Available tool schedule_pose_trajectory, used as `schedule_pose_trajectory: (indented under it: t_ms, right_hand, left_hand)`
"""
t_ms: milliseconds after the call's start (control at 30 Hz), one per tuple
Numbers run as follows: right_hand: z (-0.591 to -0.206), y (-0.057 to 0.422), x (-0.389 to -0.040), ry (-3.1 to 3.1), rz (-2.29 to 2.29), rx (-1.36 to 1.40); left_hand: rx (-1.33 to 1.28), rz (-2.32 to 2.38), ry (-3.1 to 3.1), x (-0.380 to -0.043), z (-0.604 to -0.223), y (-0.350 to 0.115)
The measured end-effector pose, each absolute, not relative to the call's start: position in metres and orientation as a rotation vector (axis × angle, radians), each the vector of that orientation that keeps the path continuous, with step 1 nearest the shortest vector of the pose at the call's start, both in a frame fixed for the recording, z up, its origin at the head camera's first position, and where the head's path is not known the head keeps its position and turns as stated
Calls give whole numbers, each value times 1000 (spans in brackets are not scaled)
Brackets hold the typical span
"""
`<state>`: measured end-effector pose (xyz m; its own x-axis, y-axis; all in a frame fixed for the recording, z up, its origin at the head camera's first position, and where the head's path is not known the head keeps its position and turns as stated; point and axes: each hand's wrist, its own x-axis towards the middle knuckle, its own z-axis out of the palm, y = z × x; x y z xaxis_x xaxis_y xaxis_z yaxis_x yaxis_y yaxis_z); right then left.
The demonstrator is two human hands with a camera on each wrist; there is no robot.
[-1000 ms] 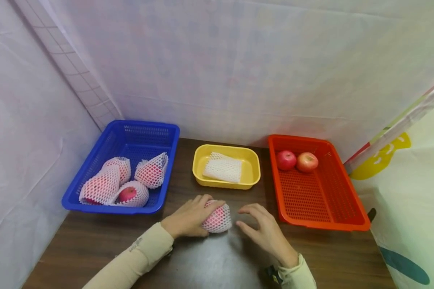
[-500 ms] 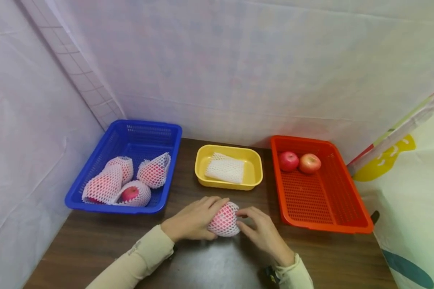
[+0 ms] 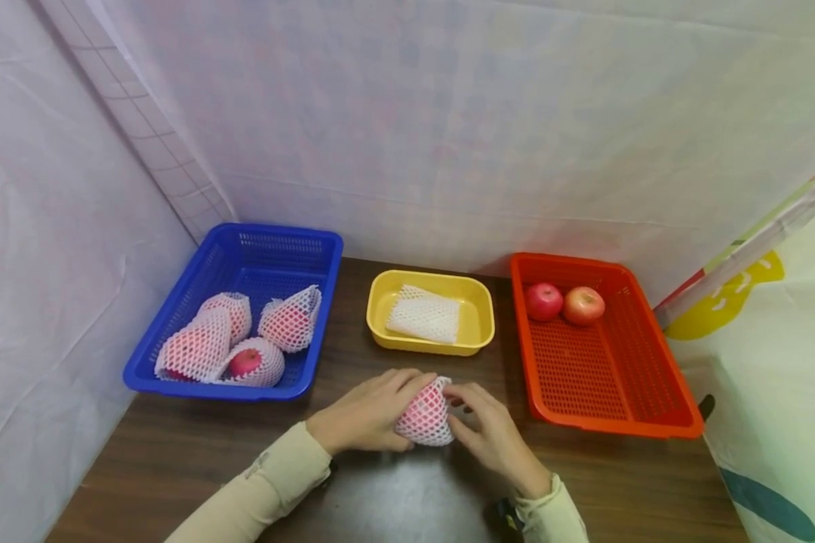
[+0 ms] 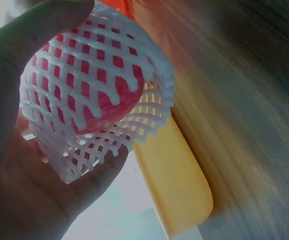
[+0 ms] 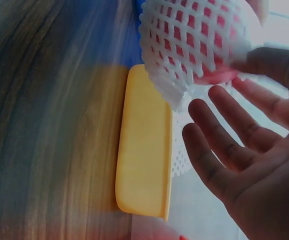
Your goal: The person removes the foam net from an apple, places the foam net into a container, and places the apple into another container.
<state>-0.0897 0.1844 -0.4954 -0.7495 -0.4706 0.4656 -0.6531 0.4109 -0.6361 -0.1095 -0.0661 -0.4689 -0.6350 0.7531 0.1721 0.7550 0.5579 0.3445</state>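
Observation:
A red apple in a white foam net [image 3: 425,416] is held just above the table's middle. My left hand [image 3: 370,411] grips it from the left, thumb and fingers around the net, as the left wrist view shows. The net's edge [image 4: 157,100] stands loose past the red apple [image 4: 127,97]. From the right, my right hand [image 3: 492,434] pinches at the foam net's edge with thumb and index finger. Its other fingers [image 5: 229,145] spread below the apple without gripping. The exact pinch contact is partly hidden.
A blue basket [image 3: 312,332] at left holds several netted apples. Behind the hands, a yellow tray [image 3: 478,320] holds folded white foam nets [image 3: 424,315]. At right, a red basket [image 3: 641,354] holds two bare apples [image 3: 583,305]. White curtains hang behind and at left.
My left hand has brought the netted apple slightly right. My right hand, apart from it a second ago, has come to touch its right side. The baskets and tray look unchanged.

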Motion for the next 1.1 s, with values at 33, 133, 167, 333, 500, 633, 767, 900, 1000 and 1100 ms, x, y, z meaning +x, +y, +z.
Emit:
schedule_pose_trajectory:
  t_ms: [33,133,167,333,500,633,767,900,1000,1100]
  right_hand:
    - [-495,184,-90,-2460,1250,1003]
    - [-494,184,-89,-2492,1266,1032]
    - [-494,184,-89,-2508,1265,1036]
    - [-492,182,-87,-2583,1275,1021]
    - [-491,181,-85,-2644,1240,981]
    - [-492,181,-84,-2643,1217,965]
    - [-493,182,-84,-2617,1221,953]
    - [-494,186,-85,-2585,1206,944]
    - [-494,188,-86,-2579,1212,947]
    - [-495,189,-86,-2584,1252,952]
  left_hand:
    - [-1343,-611,-2761,-109,-469,-66]
    - [-1350,-602,-2753,-109,-469,-65]
    - [-1353,-600,-2751,-109,-469,-64]
    - [-1373,-626,-2745,-105,-465,-61]
    - [-1387,-647,-2719,-103,-462,-58]
    - [-1389,-637,-2700,-103,-462,-58]
    - [-1377,-621,-2717,-105,-462,-62]
    - [-1363,-577,-2730,-107,-462,-67]
    - [-1358,-546,-2728,-108,-462,-70]
    - [-1357,-515,-2732,-109,-461,-73]
